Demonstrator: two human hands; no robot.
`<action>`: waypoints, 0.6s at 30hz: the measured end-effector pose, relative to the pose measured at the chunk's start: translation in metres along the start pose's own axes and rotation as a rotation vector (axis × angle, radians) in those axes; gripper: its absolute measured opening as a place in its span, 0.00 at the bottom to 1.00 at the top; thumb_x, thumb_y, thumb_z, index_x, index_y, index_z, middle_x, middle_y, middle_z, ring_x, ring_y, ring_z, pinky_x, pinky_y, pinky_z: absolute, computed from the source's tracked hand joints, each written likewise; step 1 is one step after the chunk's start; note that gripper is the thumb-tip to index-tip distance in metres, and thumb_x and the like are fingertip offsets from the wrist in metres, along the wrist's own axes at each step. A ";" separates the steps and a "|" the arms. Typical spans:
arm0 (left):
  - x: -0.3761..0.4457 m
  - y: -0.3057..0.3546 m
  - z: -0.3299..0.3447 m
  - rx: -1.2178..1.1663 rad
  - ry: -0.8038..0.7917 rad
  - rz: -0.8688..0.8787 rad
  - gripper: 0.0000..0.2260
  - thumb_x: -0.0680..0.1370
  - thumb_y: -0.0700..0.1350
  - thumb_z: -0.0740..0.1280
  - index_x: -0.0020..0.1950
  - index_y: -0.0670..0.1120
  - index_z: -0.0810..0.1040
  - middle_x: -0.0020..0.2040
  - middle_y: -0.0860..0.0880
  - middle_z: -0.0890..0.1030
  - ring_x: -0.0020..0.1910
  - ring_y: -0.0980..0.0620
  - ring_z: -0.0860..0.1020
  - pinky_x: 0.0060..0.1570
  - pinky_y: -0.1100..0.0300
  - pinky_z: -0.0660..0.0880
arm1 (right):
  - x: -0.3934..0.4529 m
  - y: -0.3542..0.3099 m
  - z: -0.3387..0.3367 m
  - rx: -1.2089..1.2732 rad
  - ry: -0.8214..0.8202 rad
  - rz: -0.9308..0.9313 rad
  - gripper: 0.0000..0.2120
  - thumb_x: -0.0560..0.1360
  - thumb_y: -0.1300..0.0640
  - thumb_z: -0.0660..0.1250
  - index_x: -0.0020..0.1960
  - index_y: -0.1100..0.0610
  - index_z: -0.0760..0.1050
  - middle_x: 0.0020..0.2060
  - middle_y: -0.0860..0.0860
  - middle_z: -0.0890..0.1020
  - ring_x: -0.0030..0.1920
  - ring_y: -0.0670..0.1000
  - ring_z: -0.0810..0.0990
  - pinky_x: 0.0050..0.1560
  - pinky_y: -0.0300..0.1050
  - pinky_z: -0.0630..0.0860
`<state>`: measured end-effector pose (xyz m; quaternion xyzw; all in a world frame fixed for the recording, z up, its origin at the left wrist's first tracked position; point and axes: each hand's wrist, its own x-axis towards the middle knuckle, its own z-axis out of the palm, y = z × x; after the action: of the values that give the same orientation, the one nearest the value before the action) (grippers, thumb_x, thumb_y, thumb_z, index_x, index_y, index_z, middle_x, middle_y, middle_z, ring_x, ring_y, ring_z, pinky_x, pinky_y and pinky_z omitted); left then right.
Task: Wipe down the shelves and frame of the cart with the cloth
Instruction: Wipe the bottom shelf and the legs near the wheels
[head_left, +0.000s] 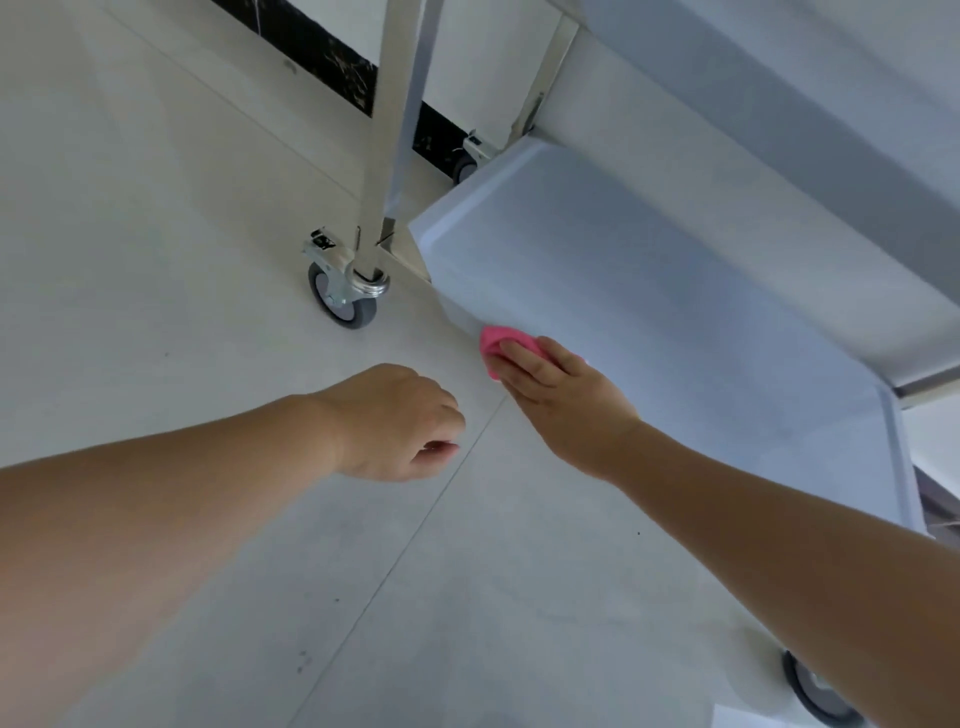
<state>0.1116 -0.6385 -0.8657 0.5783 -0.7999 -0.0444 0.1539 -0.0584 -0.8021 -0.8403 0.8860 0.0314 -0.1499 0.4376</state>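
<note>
Right hand (558, 395) flat over pink cloth (498, 345), fingers pressing it against the front rim of the bottom shelf (649, 322), near that shelf's left corner. Left hand (400, 421) loosely curled, holding nothing, hovering above the pale tiled floor (182, 218) just beside the right hand and apart from the cart. Metal upright post (387, 135) at the shelf's left corner, ending in a grey caster wheel (337, 299). Upper shelf (779, 156) overhanging from the top right. Second caster (815, 691) at lower right, partly hidden behind the right forearm.
</note>
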 end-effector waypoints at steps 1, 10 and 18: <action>0.004 0.006 -0.003 0.006 0.019 0.017 0.13 0.75 0.48 0.60 0.31 0.47 0.65 0.28 0.53 0.66 0.28 0.51 0.67 0.32 0.60 0.60 | -0.008 0.000 0.004 -0.002 0.006 0.005 0.26 0.78 0.52 0.52 0.74 0.57 0.57 0.76 0.52 0.53 0.75 0.55 0.49 0.73 0.53 0.48; 0.028 0.068 -0.026 0.021 0.055 0.151 0.17 0.72 0.47 0.65 0.27 0.47 0.61 0.25 0.52 0.61 0.23 0.50 0.63 0.24 0.62 0.62 | -0.085 -0.010 0.041 0.005 0.066 0.034 0.26 0.74 0.55 0.49 0.71 0.56 0.65 0.74 0.50 0.62 0.74 0.53 0.59 0.71 0.50 0.60; 0.049 0.110 -0.032 0.049 0.026 0.252 0.16 0.71 0.46 0.65 0.27 0.47 0.62 0.25 0.52 0.63 0.23 0.50 0.62 0.22 0.61 0.64 | -0.153 -0.019 0.070 0.048 0.031 0.068 0.27 0.73 0.56 0.50 0.70 0.57 0.66 0.72 0.50 0.65 0.73 0.53 0.60 0.71 0.51 0.60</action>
<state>0.0071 -0.6455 -0.7985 0.4773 -0.8651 0.0022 0.1544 -0.2244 -0.8343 -0.8500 0.8992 0.0044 -0.1218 0.4203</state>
